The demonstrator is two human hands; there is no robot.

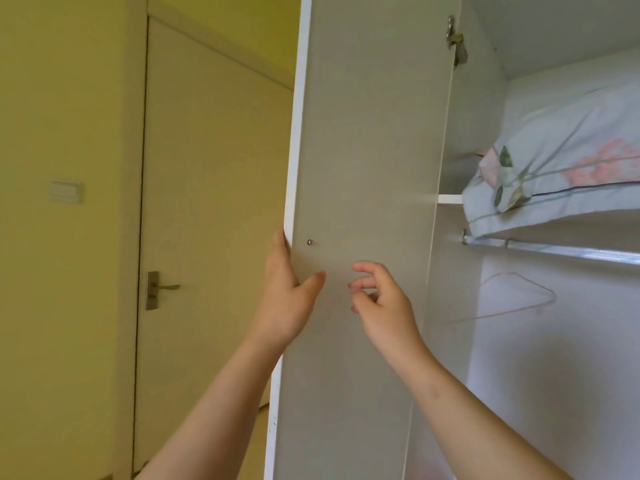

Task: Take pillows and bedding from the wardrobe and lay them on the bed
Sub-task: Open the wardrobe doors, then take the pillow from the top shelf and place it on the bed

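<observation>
The white wardrobe door (363, 133) stands swung open in front of me, its inner face towards me. My left hand (287, 299) grips the door's free edge, fingers behind it and thumb on the inner face. My right hand (381, 306) hovers just in front of the door face, fingers loosely curled and holding nothing. On the wardrobe's upper shelf (450, 199) at the right lies a pale blue pillow (561, 168) with pink flowers and green leaves; its lower corner hangs over the shelf's front edge.
A metal hanging rail (554, 251) runs under the shelf, with one thin clothes hanger (519, 299) on it. A cream room door (207, 202) with a metal handle (159, 289) stands shut at the left, beside a wall switch (67, 191).
</observation>
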